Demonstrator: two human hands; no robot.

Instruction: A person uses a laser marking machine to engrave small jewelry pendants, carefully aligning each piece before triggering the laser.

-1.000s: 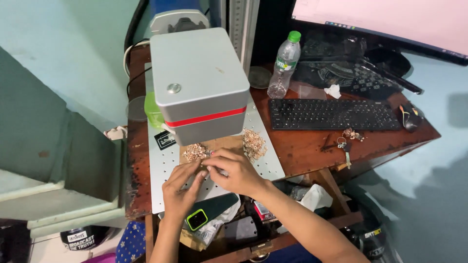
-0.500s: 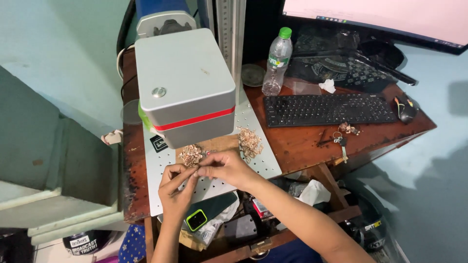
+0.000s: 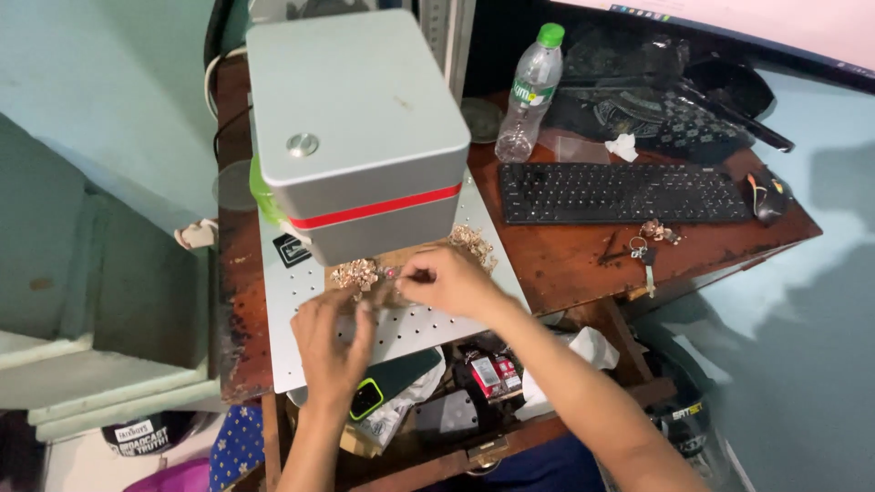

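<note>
A grey box-shaped machine (image 3: 351, 128) with a red stripe stands over a perforated metal plate (image 3: 301, 328) on a wooden desk. Two heaps of small golden pieces lie under its front: one on the left (image 3: 354, 272), one on the right (image 3: 474, 244). My right hand (image 3: 451, 281) pinches a small piece between the heaps, under the machine's front edge. My left hand (image 3: 333, 342) rests on the plate just below, fingertips touching the same small piece beside the left heap.
A black keyboard (image 3: 620, 193), a mouse (image 3: 766, 196), a clear bottle with a green cap (image 3: 529, 91) and a bunch of keys (image 3: 649, 239) lie on the desk (image 3: 565, 260) to the right. A phone in a green case (image 3: 378, 394) sits in the cluttered drawer below.
The camera has come closer and lower. Both hands stay at the same spot between the heaps, my right hand shifted slightly toward the machine.
</note>
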